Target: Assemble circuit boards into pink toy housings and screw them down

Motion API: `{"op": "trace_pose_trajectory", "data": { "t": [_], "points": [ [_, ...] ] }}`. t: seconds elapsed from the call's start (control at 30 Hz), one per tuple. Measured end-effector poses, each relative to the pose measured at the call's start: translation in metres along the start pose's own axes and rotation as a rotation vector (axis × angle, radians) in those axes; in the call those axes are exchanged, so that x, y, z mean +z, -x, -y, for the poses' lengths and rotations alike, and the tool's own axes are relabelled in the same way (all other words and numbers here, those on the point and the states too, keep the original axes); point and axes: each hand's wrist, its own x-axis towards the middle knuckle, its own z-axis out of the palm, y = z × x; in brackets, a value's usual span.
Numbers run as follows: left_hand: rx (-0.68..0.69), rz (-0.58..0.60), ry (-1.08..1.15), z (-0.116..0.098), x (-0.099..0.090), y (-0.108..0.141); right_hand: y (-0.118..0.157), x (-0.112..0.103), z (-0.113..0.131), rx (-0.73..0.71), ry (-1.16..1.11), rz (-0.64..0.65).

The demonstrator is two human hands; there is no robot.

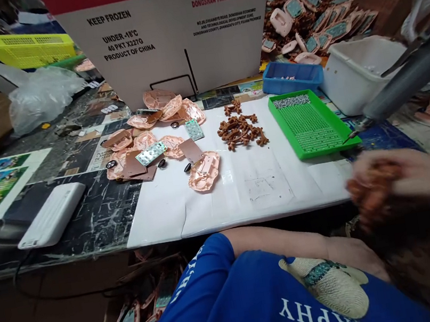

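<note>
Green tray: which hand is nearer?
Right. The right hand, blurred and gripping brown pieces, is just below the near right corner of the green tray in the picture. The left hand is farther off, lower down beside the blue shirt.

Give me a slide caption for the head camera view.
Right hand clutching brown pieces by the worktable, where a heap of bone-shaped parts lies between pink shells and a green tray.

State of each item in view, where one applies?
Right hand: closed around brown bone-shaped pieces
Left hand: lowered, fingers hidden
Green rectangular perforated tray: upright, holding small silver parts
Blue rectangular plastic bin: open, holding pale pieces
White rectangular plastic bin: open
Pink plastic shells: scattered
Clear plastic bag: crumpled
Grey cylindrical tool: tilted
</note>
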Motion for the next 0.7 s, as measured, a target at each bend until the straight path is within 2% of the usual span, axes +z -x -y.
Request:
{"op": "trace_pose_trajectory", "data": {
  "t": [0.03,0.13,0.23,0.33,0.43,0.5,0.57,0.6,0.63,0.7],
  "points": [
    [0.009,-0.002,-0.004,0.004,0.002,0.0,-0.024,0.008,0.022,0.01,-0.11,0.029],
    [-0.029,-0.01,-0.006,0.012,0.006,0.0,-0.099,0.036,0.071,-0.096,-0.265,-0.068],
    [-0.046,0.011,-0.012,0.014,0.005,0.003,-0.162,0.055,0.089,-0.171,-0.344,-0.214],
    [-0.049,0.021,-0.001,0.012,0.002,0.007,-0.19,0.06,0.092,-0.203,-0.153,-0.336],
    [-0.05,0.014,-0.016,0.009,-0.001,0.009,-0.171,0.058,0.089,-0.347,0.051,-0.377],
    [-0.057,0.034,-0.037,0.006,-0.003,0.011,-0.136,0.049,0.082,-0.467,0.118,-0.336],
    [-0.076,0.053,-0.067,0.001,-0.006,0.012,-0.09,0.027,0.062,-0.488,0.258,-0.32],
    [-0.08,0.054,-0.088,-0.002,-0.007,0.013,-0.066,0.011,0.045,-0.462,0.338,-0.322],
    [-0.08,0.051,-0.115,-0.005,-0.008,0.014,-0.04,-0.007,0.023,-0.374,0.42,-0.339],
    [-0.087,0.03,-0.186,-0.012,-0.01,0.016,0.014,-0.04,-0.034,-0.103,0.536,-0.374]
  ]
}}
